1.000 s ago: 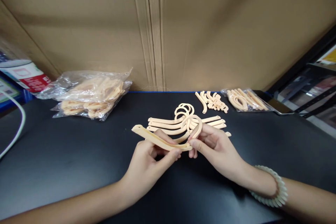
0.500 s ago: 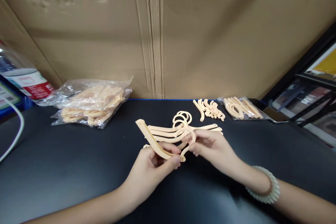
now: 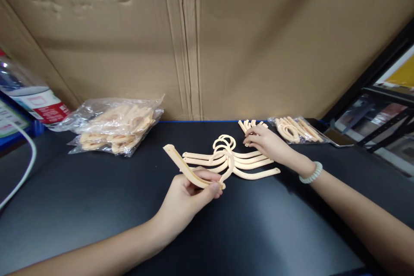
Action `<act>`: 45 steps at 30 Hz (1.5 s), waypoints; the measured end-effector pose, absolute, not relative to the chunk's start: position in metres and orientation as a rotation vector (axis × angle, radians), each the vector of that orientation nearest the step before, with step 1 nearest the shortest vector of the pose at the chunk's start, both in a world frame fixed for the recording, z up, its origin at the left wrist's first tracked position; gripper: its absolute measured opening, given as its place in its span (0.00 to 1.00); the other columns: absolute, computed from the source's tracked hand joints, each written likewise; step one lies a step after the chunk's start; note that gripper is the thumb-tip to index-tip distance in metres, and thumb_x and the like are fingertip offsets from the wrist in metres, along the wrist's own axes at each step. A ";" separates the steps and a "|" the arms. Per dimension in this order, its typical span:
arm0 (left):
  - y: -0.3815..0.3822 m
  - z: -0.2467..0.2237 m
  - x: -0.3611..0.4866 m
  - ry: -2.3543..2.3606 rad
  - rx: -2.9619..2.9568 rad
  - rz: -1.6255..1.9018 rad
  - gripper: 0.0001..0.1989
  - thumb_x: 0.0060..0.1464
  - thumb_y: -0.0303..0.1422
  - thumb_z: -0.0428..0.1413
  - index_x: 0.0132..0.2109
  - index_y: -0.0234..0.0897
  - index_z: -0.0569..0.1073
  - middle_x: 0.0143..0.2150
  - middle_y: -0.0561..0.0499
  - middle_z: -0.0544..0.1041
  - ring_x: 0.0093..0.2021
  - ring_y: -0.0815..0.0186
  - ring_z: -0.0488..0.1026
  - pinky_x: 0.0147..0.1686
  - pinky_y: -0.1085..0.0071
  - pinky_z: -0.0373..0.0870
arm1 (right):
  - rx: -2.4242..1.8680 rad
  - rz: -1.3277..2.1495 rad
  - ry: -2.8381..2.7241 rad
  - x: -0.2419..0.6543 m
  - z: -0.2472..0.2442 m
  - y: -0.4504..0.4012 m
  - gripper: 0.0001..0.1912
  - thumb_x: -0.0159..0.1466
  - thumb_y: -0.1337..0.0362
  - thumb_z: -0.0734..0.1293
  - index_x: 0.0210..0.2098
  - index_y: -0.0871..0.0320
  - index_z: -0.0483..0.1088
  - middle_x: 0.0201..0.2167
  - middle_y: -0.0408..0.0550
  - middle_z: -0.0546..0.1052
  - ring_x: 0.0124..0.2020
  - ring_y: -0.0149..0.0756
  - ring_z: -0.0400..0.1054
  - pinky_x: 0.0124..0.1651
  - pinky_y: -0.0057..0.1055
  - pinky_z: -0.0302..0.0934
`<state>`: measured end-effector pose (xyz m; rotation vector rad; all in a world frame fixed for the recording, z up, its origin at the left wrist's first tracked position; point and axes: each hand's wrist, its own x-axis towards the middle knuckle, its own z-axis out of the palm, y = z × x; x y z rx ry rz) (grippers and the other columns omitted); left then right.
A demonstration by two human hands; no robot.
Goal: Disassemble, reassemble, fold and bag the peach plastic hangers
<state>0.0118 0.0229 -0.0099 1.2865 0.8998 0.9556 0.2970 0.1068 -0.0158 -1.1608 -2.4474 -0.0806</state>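
My left hand is closed around a beige curved hanger arm and the lower end of a beige hanger hook, which meet at its fingertips. Just beyond lie several beige hangers in a row, their hooks overlapping. My right hand reaches over a heap of beige curved hanger pieces. Its fingers are bent down and drawn together on the heap, and what they grip is hidden.
Clear plastic bags of beige hanger parts are stacked at the left, near a labelled bottle and a white cable. Another bag lies at the back right by a dark shelf rack. Cardboard stands behind the black table.
My right hand has let go of the hook and moved away, up and right, to the heap of pieces. My left hand keeps its hold, slightly higher.
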 end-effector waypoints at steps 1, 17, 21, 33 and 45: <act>0.023 -0.010 0.012 0.894 1.285 0.964 0.07 0.48 0.33 0.64 0.34 0.33 0.79 0.28 0.49 0.79 0.29 0.66 0.75 0.32 0.72 0.75 | -1.143 -0.037 -2.400 0.295 -0.014 0.105 0.12 0.66 0.70 0.59 0.37 0.54 0.75 0.40 0.52 0.72 0.44 0.44 0.65 0.47 0.44 0.63; 0.023 -0.012 0.011 0.864 1.203 0.969 0.07 0.47 0.31 0.66 0.33 0.34 0.76 0.27 0.53 0.77 0.30 0.69 0.74 0.34 0.74 0.72 | -0.841 1.409 -1.222 0.226 0.016 0.023 0.10 0.65 0.56 0.66 0.40 0.56 0.70 0.37 0.48 0.76 0.37 0.34 0.71 0.39 0.32 0.66; 0.024 -0.013 0.011 0.851 1.216 0.966 0.08 0.46 0.32 0.66 0.32 0.34 0.76 0.28 0.53 0.77 0.29 0.68 0.74 0.35 0.72 0.72 | -0.816 1.536 -1.051 0.219 0.005 0.021 0.07 0.61 0.61 0.71 0.35 0.58 0.72 0.34 0.45 0.74 0.32 0.27 0.66 0.38 0.27 0.64; 0.024 -0.012 0.010 0.810 1.250 0.977 0.07 0.45 0.31 0.67 0.31 0.35 0.76 0.27 0.53 0.78 0.30 0.67 0.74 0.35 0.71 0.72 | -0.879 1.586 -1.148 0.205 -0.005 0.012 0.09 0.62 0.59 0.70 0.39 0.57 0.71 0.38 0.46 0.75 0.38 0.32 0.65 0.40 0.29 0.57; 0.028 -0.006 0.009 0.748 1.412 0.903 0.04 0.45 0.31 0.66 0.29 0.35 0.80 0.29 0.50 0.78 0.32 0.63 0.74 0.36 0.68 0.71 | -0.828 1.546 -1.373 0.201 -0.007 0.012 0.10 0.60 0.59 0.71 0.35 0.57 0.70 0.31 0.44 0.75 0.32 0.32 0.69 0.35 0.30 0.66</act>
